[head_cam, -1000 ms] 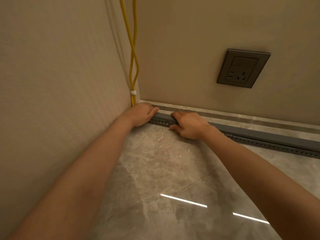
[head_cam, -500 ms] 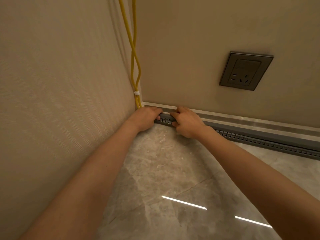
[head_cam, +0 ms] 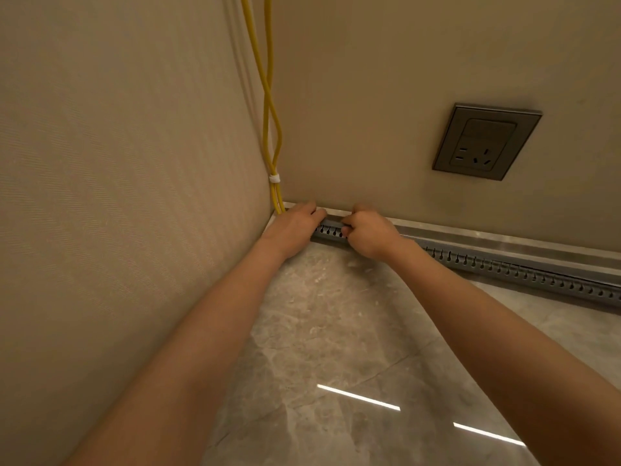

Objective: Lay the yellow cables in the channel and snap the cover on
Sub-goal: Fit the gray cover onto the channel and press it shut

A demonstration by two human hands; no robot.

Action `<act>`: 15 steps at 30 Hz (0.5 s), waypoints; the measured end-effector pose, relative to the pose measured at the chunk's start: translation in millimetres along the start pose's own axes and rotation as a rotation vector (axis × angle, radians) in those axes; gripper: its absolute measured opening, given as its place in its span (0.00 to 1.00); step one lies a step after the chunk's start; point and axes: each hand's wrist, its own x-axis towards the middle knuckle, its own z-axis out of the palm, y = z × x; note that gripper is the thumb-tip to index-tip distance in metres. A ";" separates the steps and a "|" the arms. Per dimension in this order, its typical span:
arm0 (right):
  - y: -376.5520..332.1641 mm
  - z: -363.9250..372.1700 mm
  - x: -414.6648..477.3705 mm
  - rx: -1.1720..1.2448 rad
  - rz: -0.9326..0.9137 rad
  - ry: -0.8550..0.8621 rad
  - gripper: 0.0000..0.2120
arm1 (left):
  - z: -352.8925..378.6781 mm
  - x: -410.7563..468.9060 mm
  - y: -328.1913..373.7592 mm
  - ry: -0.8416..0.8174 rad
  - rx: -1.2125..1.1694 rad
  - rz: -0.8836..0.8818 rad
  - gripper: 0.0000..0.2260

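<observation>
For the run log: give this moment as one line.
stage: seating cover | left hand: on channel | right hand: on channel | cables: corner

the floor [head_cam: 336,331] before the channel [head_cam: 504,264] lies bare, so a hand can pass along it freely to the right. at the corner room is tight: the left wall [head_cam: 134,196] closes that side, the cables [head_cam: 274,156] hang down right in the corner, and the left hand [head_cam: 292,227] and right hand [head_cam: 366,230] sit close together on the channel's end, only a short slotted stretch showing between them. the socket [head_cam: 485,141] sits well above the channel, clear of it.
</observation>
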 end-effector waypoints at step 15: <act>2.6 4.0 1.0 -0.059 -0.112 -0.012 0.19 | 5.8 5.3 -6.6 -0.062 -0.116 0.080 0.21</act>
